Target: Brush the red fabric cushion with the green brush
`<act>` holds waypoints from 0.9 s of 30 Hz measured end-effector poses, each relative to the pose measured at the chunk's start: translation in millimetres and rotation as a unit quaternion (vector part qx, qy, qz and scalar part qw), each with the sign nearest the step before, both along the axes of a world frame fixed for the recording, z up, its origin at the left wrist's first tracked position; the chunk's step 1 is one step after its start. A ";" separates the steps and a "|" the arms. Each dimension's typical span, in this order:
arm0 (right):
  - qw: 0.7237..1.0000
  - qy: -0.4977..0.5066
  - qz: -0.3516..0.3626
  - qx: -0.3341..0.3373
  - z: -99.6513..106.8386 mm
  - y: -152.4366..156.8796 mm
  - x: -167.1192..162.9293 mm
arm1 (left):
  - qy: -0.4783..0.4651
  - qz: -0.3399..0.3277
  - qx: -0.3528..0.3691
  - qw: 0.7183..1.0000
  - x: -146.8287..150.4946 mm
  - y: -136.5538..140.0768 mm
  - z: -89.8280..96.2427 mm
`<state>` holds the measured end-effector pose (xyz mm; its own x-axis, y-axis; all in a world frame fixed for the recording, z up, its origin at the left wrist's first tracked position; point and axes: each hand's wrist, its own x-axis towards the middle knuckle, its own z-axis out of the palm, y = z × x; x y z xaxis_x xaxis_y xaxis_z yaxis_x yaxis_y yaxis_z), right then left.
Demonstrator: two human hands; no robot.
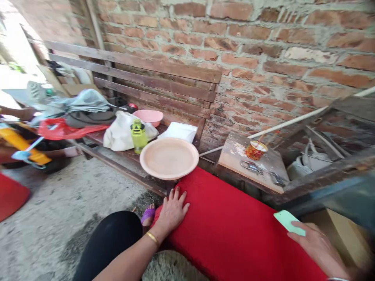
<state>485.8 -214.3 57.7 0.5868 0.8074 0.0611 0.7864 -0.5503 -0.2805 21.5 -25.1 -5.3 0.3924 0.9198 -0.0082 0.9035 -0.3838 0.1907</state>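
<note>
My left hand (pixel 172 210), with a gold bracelet at the wrist, lies flat with fingers spread on a long red cloth (pixel 225 210). The cloth covers a narrow surface in front of me. At its far end, just beyond my left fingertips, is a round, pale pink basin (pixel 170 158). My right hand (pixel 318 242) is over the cloth's right edge, its fingers closed on a flat mint-green piece (pixel 288 221) with a small hole near one corner. Part of that piece is hidden by the fingers.
A wooden bench (pixel 137 78) along the brick wall holds a green bottle (pixel 138 136), a white bag (pixel 120 130), a pink bowl (pixel 149 116) and folded clothes (pixel 88 103). To the right, a board (pixel 234 156) carries a paper cup (pixel 256 150) and metal tools (pixel 251 167). A cardboard box (pixel 340 230) stands beside my right hand.
</note>
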 end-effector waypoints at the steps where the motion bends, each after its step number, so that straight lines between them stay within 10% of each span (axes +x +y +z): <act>1: 0.999 0.025 0.031 -0.009 0.9 29.5 -30.0 | -0.005 0.001 -0.004 1.000 -0.1 0.5 -1.5; 8: 0.961 0.067 0.265 -0.036 0.5 201.1 -233.5 | -0.037 0.000 -0.001 0.999 -1.5 3.2 -15.0; 13: 0.948 0.085 0.303 -0.044 -13.5 242.7 -288.0 | -0.024 -0.003 0.005 1.000 -1.7 4.7 -15.3; 19: 0.962 0.102 0.244 -0.073 -17.7 196.2 -221.3 | 0.003 -0.007 0.016 1.000 -2.7 5.2 -9.6; 27: 0.989 0.120 0.054 -0.068 -12.7 21.2 -41.4 | 0.024 -0.007 0.033 0.999 -4.0 5.4 -10.7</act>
<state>444.4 -193.1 45.0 0.4814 0.8570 -0.1839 0.7621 -0.5129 -0.3951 17.5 -19.7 -16.0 0.4067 0.9129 0.0333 0.9050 -0.4076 0.1214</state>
